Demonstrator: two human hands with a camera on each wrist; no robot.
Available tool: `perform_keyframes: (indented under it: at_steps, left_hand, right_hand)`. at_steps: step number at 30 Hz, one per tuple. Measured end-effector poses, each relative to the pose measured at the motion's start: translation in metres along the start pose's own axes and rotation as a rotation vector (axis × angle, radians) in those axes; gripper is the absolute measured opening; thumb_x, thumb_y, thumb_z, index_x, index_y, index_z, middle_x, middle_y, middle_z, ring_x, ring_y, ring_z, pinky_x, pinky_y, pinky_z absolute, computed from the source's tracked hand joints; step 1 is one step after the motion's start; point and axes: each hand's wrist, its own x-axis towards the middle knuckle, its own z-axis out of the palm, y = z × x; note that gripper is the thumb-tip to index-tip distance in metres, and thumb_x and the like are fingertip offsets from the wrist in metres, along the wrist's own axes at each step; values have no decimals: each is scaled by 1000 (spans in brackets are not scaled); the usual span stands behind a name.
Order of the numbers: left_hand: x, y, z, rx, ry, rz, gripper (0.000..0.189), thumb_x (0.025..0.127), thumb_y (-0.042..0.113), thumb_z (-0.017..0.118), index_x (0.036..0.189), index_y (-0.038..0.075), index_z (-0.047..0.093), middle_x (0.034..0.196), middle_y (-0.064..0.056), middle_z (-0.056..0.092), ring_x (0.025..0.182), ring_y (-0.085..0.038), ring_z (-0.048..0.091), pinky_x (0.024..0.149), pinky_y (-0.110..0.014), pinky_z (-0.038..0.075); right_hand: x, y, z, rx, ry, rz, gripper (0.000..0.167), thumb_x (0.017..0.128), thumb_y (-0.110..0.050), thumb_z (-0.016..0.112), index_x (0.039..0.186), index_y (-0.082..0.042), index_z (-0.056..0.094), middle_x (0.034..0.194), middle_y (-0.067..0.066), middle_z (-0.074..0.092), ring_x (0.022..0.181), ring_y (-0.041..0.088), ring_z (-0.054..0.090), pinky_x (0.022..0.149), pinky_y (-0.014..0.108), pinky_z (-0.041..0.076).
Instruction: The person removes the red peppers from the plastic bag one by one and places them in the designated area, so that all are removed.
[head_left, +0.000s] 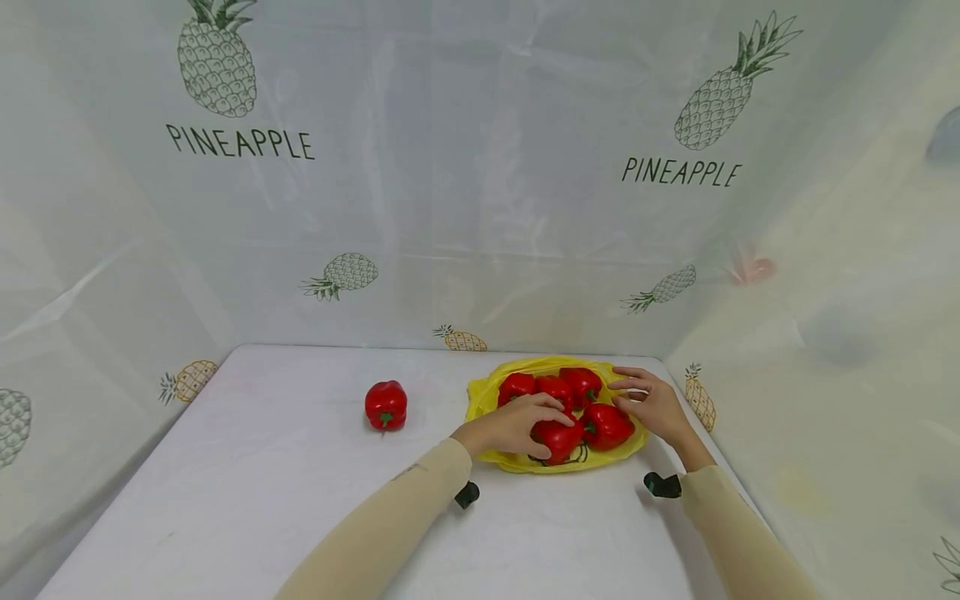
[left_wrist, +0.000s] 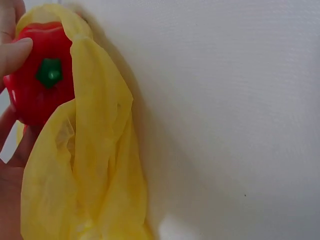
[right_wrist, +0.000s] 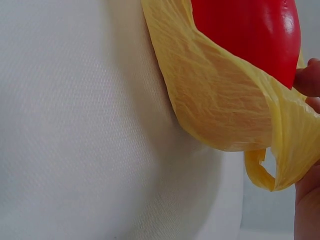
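A yellow plastic bag point(head_left: 487, 404) lies spread on the table, its mouth open around several red bell peppers point(head_left: 581, 385). With thumb and fingers curled round it, my left hand point(head_left: 517, 423) grips a red bell pepper point(left_wrist: 35, 95) with a green stem at the bag's near left. Yellow film point(left_wrist: 100, 145) hangs beside that pepper in the left wrist view. On the opposite side, my right hand point(head_left: 654, 408) holds the bag's edge point(right_wrist: 280, 115) between its fingers and thumb, close against another pepper point(right_wrist: 250, 35). Part of this hand lies outside the right wrist view.
One loose red bell pepper point(head_left: 386, 406) stands on the white table point(head_left: 247, 467), left of the bag. A translucent curtain printed with pineapples point(head_left: 480, 183) hangs behind the table and along both sides. Dark wrist-camera mounts point(head_left: 662, 485) stick out by the sleeves.
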Motion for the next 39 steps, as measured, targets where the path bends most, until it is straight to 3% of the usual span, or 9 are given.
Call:
perform_keyframes:
  at_steps: [5,11,18,25,32,39]
  left_hand:
    - [0,-1,1,-7,-11,15,56,97,28,78,149,37,60,159,11,48,149,-17,39,119,-44,44]
    - [-1,-4,4,-30,9,1,54,95,35,81,145,38,63,143,12,54,137,-10,48,112,-34,50]
    - [-4,-6,4,-32,26,-16,53,93,41,83,143,36,66,134,13,54,131,-8,49,108,-27,51]
    - [-9,-8,1,-30,69,-10,52,92,41,84,140,32,67,136,12,56,132,-9,50,110,-27,50]
    - [-20,-12,-14,-72,83,-44,52,92,44,83,141,35,65,145,13,56,137,-11,50,110,-32,51]
    - [-35,-13,-34,-56,116,-68,53,93,47,81,142,36,64,149,10,55,138,-15,51,113,-41,50]
  right_hand:
    - [0,-1,0,-21,1,5,23,95,5,74,118,10,75,147,29,57,127,48,61,97,23,57]
    - [-1,-3,0,-40,8,21,23,95,4,75,118,9,76,147,28,57,128,48,60,97,23,58]
    - [-2,-2,0,-32,1,4,23,95,5,74,117,10,75,147,29,57,127,47,60,100,46,56]
    - [-1,-1,1,-23,-1,10,23,95,5,74,117,10,75,148,29,57,126,47,61,98,28,59]
    - [-1,-2,0,-16,-5,14,22,95,5,74,117,10,75,148,29,56,127,48,61,99,36,58]
    - [-1,-3,0,-16,-6,27,24,96,4,74,119,10,75,148,29,56,127,48,61,96,19,56]
